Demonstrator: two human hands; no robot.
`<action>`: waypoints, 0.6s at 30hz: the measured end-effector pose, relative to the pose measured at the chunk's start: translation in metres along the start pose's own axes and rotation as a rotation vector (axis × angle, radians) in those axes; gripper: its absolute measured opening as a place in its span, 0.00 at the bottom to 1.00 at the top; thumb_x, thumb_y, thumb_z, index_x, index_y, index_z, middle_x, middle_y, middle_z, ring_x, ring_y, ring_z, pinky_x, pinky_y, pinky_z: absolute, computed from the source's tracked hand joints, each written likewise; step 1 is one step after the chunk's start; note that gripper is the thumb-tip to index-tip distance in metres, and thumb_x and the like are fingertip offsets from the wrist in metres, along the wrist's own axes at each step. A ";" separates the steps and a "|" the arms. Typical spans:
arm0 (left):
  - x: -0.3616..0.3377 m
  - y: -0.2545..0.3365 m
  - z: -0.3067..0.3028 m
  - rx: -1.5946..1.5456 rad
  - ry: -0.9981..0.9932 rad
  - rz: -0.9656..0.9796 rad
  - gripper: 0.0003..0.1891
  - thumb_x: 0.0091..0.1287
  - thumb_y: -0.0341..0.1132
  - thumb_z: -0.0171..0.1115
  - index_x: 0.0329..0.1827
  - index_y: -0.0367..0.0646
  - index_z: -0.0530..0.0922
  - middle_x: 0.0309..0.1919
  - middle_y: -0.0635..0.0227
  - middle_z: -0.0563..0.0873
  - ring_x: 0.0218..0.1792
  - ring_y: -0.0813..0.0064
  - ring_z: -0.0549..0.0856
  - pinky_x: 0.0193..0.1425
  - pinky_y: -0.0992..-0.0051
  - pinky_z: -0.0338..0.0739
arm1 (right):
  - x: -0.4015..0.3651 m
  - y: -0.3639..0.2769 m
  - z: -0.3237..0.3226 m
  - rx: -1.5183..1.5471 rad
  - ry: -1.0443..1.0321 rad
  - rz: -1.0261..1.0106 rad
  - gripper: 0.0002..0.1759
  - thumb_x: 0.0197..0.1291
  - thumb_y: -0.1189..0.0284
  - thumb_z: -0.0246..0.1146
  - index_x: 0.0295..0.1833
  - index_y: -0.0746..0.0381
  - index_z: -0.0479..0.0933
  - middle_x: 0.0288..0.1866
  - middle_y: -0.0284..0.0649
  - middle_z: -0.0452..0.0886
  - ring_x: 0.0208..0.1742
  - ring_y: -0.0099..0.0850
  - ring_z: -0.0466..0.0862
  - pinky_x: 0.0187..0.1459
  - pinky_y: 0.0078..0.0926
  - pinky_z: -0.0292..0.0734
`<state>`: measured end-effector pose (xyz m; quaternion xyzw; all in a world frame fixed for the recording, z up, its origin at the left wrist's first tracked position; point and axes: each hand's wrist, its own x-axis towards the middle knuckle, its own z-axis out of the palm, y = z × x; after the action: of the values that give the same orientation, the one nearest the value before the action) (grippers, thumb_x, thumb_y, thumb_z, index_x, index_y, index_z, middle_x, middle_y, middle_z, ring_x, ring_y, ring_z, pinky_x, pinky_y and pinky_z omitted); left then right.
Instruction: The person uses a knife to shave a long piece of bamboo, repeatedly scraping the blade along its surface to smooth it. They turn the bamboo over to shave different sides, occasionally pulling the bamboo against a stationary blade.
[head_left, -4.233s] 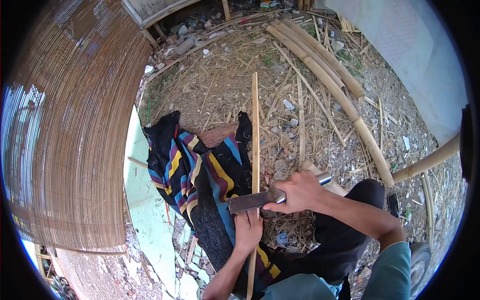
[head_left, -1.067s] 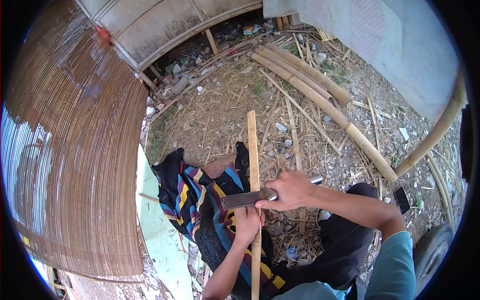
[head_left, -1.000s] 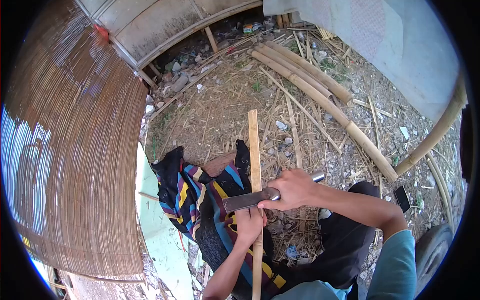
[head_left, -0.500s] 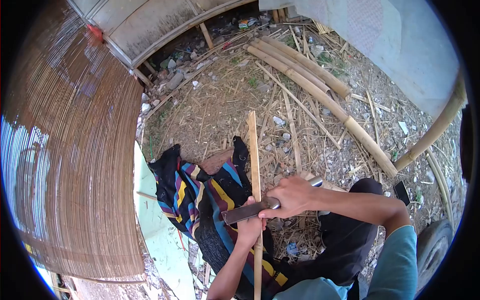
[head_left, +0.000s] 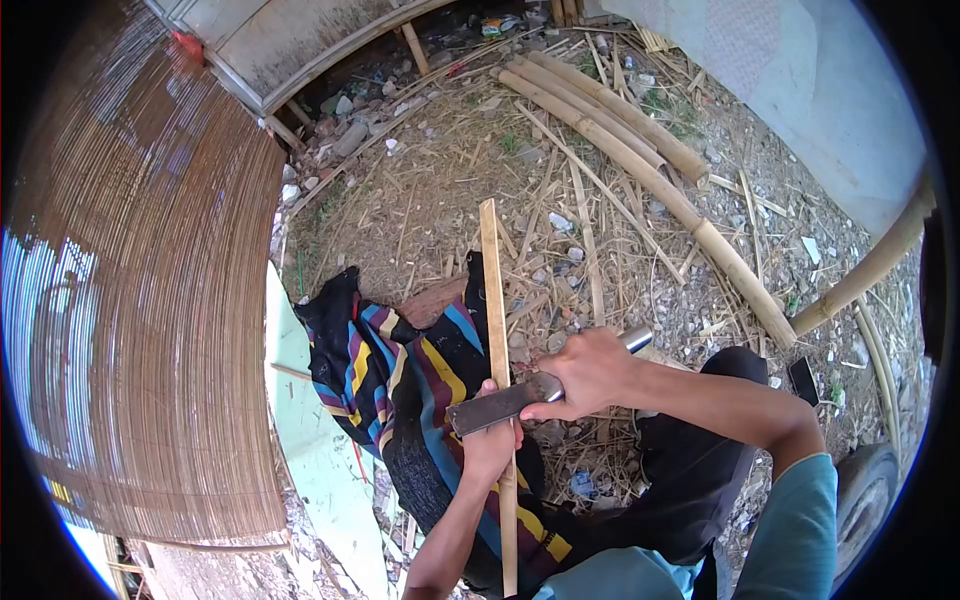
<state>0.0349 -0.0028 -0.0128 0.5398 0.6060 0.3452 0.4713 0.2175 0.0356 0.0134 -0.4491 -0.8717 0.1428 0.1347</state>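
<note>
My right hand point(head_left: 590, 374) is wrapped round the shiny metal handle of a broad, square-ended knife point(head_left: 492, 410). Its dark blade lies across a long split bamboo strip point(head_left: 494, 290), over my left hand. Below the blade, my left hand point(head_left: 490, 452) grips the strip, with its fingers partly hidden. The strip runs lengthwise from near my body to a point beyond my hands. Beneath it, a black cloth with coloured stripes point(head_left: 440, 365) is draped over my leg and the ground.
Several bamboo poles point(head_left: 650, 180) lie on the littered ground at the upper right. A slatted bamboo screen point(head_left: 150, 330) fills the left side, beside a pale green sheet point(head_left: 325, 500). To the right are a phone-like dark object point(head_left: 803, 382) and a tyre point(head_left: 866, 500).
The bamboo strip's far end has shifted slightly left and away from me. Both hands keep their hold, and the knife has moved slightly along with them.
</note>
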 end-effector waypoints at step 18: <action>-0.012 -0.009 0.001 -0.409 -0.114 -0.123 0.23 0.76 0.47 0.34 0.27 0.41 0.67 0.05 0.71 0.64 0.05 0.81 0.62 0.10 0.81 0.56 | 0.015 0.071 -0.038 -0.061 0.148 0.535 0.43 0.55 0.33 0.47 0.31 0.66 0.82 0.21 0.54 0.79 0.29 0.48 0.84 0.35 0.44 0.80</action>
<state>0.0322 -0.0168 -0.0193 0.4136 0.5275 0.4008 0.6246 0.2761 0.0923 0.0236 -0.6765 -0.7136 0.1139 0.1421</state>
